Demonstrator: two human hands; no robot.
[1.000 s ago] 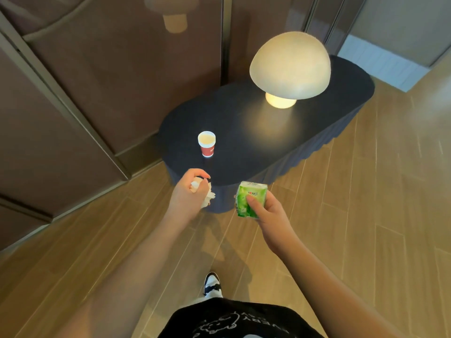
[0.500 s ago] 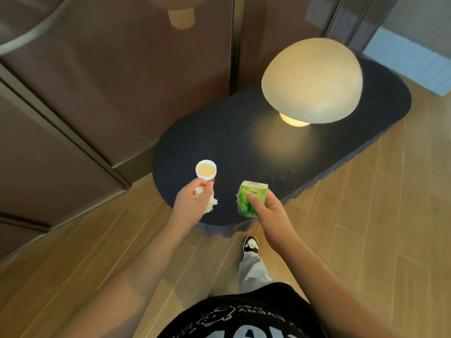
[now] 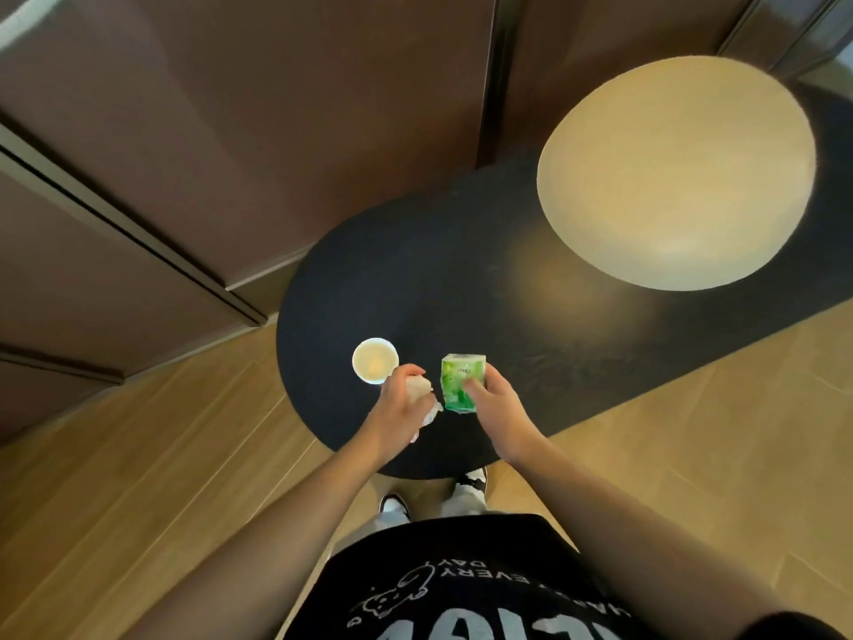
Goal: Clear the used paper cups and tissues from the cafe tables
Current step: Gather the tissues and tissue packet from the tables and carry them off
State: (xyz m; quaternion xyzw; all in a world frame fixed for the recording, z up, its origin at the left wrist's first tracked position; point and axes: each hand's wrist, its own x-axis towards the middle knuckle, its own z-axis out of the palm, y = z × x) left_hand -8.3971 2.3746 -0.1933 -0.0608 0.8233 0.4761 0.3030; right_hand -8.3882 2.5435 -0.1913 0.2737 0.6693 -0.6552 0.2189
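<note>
Two hands are working over the dark table, lower centre of frame. Left hand is gripping a crumpled tissue, fingers curled; right hand is pinching a green tissue pack. Paper cup is standing upright just left of my left knuckles. Risk: both hands being full, I am likely tipping it. Lamp is crowding the upper right.

lamp overhangs table (right end)
</note>
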